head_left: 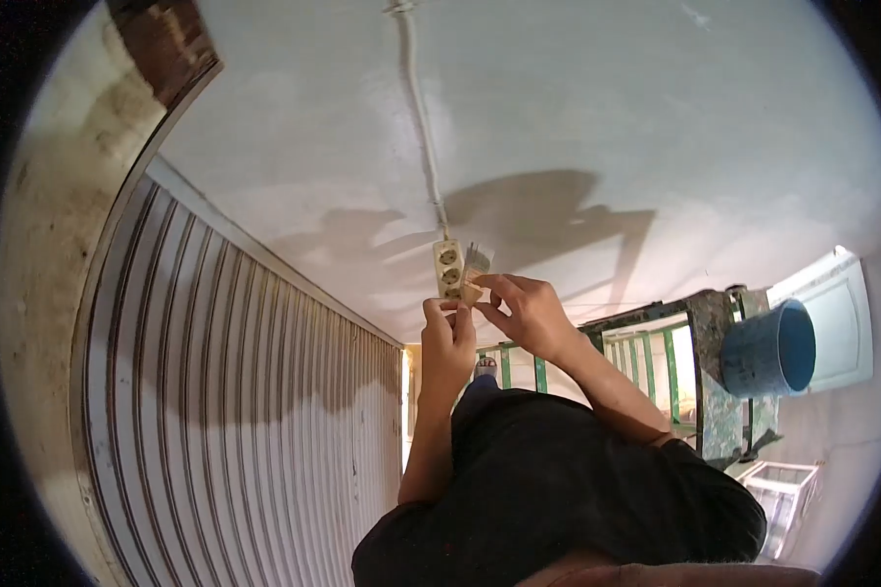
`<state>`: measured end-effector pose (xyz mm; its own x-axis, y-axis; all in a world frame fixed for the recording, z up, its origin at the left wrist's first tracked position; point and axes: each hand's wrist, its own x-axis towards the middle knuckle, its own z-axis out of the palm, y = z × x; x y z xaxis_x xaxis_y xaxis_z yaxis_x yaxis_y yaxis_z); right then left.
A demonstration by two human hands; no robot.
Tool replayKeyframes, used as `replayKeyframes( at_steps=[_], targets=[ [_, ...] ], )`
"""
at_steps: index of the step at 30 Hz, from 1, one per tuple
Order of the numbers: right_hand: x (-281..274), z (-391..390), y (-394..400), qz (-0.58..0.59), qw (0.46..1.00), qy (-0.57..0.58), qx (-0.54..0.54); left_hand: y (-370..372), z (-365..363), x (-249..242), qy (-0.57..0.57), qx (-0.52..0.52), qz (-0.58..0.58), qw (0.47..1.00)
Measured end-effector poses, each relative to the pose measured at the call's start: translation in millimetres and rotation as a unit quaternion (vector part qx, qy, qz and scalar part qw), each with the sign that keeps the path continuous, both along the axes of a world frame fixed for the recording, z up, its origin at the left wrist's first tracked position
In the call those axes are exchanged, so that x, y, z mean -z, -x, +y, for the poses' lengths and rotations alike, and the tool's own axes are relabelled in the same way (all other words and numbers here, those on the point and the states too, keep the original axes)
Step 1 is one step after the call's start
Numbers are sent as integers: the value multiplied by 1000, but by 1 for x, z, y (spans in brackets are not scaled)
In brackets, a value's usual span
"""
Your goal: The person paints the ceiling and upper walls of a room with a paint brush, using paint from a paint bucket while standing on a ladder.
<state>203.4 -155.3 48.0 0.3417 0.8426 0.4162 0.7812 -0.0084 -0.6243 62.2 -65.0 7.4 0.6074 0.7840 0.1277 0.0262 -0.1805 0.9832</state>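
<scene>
A white power strip (447, 266) with several round sockets hangs against the wall at the end of a white cable. My left hand (448, 338) has its fingers closed at the strip's lower end, which they partly cover. Just to the right, my right hand (531, 311) pinches a small paintbrush (477, 262). The brush's dark bristles point up, close beside the strip. Part of its handle is hidden by the fingers.
The pale wall (294, 117) carries the cable (419, 108) upward. A ribbed metal shutter (245, 333) stands on the left. At right, a blue bucket (768, 349) rests on a paint-stained green ladder or stand (717, 391). A white-framed item (785, 479) is lower right.
</scene>
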Motion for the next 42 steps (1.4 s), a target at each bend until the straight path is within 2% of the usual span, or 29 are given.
replayKeyframes(
  at_steps=[2,4,7,8,9,11,14,15,17,18,20,21,22,24,26,30,32,34,35,36,38,40,42],
  targets=[
    [-4,-12,-5,-108,994,-18,5,-8,-3,2,13,36,15,999],
    [-10,-21,-8,-120,992,-30,21,-18,-7,-2,51,33,14,998],
    [-12,-26,-15,-227,970,-79,31,-25,-12,-11,55,75,19,995],
    [-8,-28,-18,-230,971,-57,31,-27,-16,-22,49,82,20,995],
    [-6,-25,-19,-241,963,-111,39,-26,-20,-39,63,105,26,992],
    [-18,-31,-20,-243,960,-131,36,-33,-31,-55,139,87,0,986],
    [-34,-40,-21,-304,935,-164,80,-37,-34,-62,54,90,-3,995],
    [-39,-47,-24,-311,931,-155,111,-43,-40,-75,52,123,-2,991],
    [-48,-60,-26,-311,927,-156,143,-45,-57,-107,151,130,-63,978],
    [-52,-67,-28,-316,922,-150,163,-52,-62,-101,151,152,-62,975],
    [-60,-83,-30,-292,903,-207,240,-72,-69,-63,32,64,-190,979],
    [-67,-91,-31,-294,884,-245,269,-87,-72,-43,-78,40,-198,976],
    [-75,-103,-27,-299,880,-241,281,-94,-80,-26,-31,115,-220,968],
    [-94,-130,-13,-247,865,-257,353,-114,-89,-10,-168,217,-188,943],
    [-110,-153,-3,-293,816,-263,424,-136,-105,-10,-261,321,-266,871],
    [-152,-213,15,-228,760,-305,527,-161,-145,-19,-332,432,-264,796],
    [-169,-246,14,-273,746,-247,556,-170,-161,-23,-363,461,-274,762],
    [-194,-267,6,-266,732,-202,594,-179,-172,-13,-362,484,-282,745],
    [-201,-271,2,-197,739,-210,609,-182,-176,-9,-371,490,-287,735],
    [-206,-280,-1,-201,733,-208,616,-186,-181,-5,-380,495,-292,724],
    [-212,-297,-9,-76,757,-95,642,-188,-184,1,-386,487,-307,721],
    [-211,-309,-21,-79,746,-73,657,-190,-182,2,-397,481,-292,725],
    [-213,-316,-30,-17,766,49,641,-198,-183,15,-391,491,-307,715]
  ],
)
